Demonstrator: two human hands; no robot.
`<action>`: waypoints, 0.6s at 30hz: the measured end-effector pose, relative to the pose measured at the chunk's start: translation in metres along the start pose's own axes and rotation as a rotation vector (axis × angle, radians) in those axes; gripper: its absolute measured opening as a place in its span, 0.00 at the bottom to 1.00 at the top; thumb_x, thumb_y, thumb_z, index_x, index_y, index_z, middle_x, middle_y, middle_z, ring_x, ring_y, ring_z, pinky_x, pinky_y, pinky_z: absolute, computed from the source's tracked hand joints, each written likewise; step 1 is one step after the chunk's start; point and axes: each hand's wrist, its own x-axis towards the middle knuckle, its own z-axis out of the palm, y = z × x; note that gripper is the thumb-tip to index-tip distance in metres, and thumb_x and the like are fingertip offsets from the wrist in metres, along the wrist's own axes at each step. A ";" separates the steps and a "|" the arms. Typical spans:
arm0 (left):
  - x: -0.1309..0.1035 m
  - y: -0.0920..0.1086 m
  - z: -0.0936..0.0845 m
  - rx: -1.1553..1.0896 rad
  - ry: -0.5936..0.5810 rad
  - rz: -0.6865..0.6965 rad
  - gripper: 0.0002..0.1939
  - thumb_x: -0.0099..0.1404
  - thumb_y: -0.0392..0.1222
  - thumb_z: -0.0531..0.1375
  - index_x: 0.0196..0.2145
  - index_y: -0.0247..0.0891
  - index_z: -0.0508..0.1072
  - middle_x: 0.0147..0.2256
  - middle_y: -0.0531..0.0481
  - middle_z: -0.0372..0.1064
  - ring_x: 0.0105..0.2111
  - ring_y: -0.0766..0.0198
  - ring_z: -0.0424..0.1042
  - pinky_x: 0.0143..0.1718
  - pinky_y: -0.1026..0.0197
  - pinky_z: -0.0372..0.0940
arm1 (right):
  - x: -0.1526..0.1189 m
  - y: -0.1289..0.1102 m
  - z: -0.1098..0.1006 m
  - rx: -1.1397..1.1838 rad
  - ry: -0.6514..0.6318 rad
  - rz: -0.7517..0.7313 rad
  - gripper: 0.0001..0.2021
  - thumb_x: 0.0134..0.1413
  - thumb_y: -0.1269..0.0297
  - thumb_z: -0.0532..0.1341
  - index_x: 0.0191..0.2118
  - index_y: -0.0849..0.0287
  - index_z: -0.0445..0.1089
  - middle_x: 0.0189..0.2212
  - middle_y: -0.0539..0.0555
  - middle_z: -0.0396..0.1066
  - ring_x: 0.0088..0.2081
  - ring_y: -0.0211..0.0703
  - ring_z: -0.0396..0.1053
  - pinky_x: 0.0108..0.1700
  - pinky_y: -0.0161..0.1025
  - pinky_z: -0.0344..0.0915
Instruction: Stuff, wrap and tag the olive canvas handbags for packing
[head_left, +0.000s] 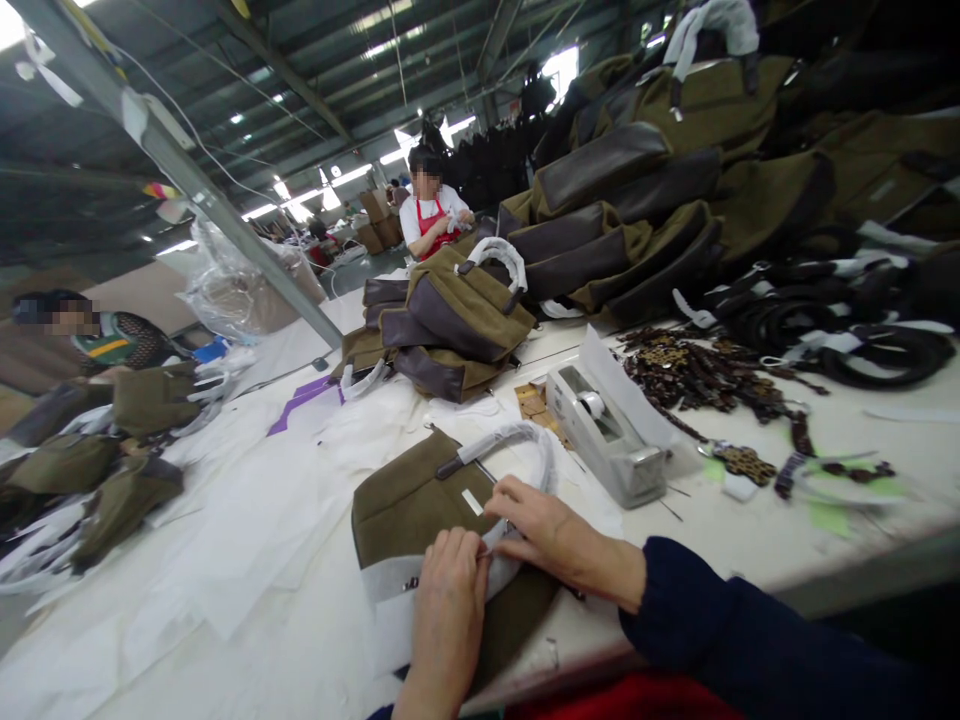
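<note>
An olive bag (409,495) lies on the white table in front of me, its handle (517,435) wrapped in white material. White sheet (391,620) covers part of its lower side. My left hand (450,600) rests over the bag with its fingers bent together near the wrapped handle's end. Close beside it, my right hand (551,535) has its fingers pinched at the same spot. What the fingertips hold is too small to make out. A small white label (472,502) shows just above the hands.
A grey tape dispenser (607,430) stands behind my right hand. Stacked olive bags (457,320) lie beyond. Dark straps (877,345) and brown patterned pieces (705,370) are at right. White sheets (247,510) cover the left side. Two people work across the tables.
</note>
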 end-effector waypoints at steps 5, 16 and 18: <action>-0.002 -0.002 0.000 -0.039 -0.003 0.000 0.09 0.71 0.30 0.52 0.35 0.39 0.67 0.35 0.49 0.66 0.38 0.55 0.65 0.41 0.53 0.62 | -0.033 -0.008 0.003 -0.001 0.152 0.096 0.03 0.60 0.70 0.63 0.39 0.59 0.69 0.38 0.55 0.69 0.42 0.47 0.66 0.44 0.43 0.65; -0.002 -0.005 0.002 -0.123 0.049 0.008 0.09 0.71 0.31 0.51 0.34 0.40 0.67 0.35 0.49 0.65 0.38 0.56 0.65 0.40 0.54 0.62 | -0.009 -0.005 0.015 0.101 0.101 0.224 0.07 0.58 0.72 0.64 0.32 0.59 0.66 0.34 0.52 0.68 0.40 0.45 0.63 0.43 0.39 0.60; -0.001 -0.005 0.002 -0.166 0.093 0.011 0.10 0.72 0.32 0.50 0.34 0.40 0.67 0.37 0.48 0.66 0.39 0.56 0.65 0.41 0.54 0.63 | -0.005 -0.003 0.014 0.153 0.108 0.247 0.06 0.58 0.73 0.64 0.33 0.59 0.66 0.34 0.51 0.67 0.39 0.43 0.63 0.43 0.38 0.60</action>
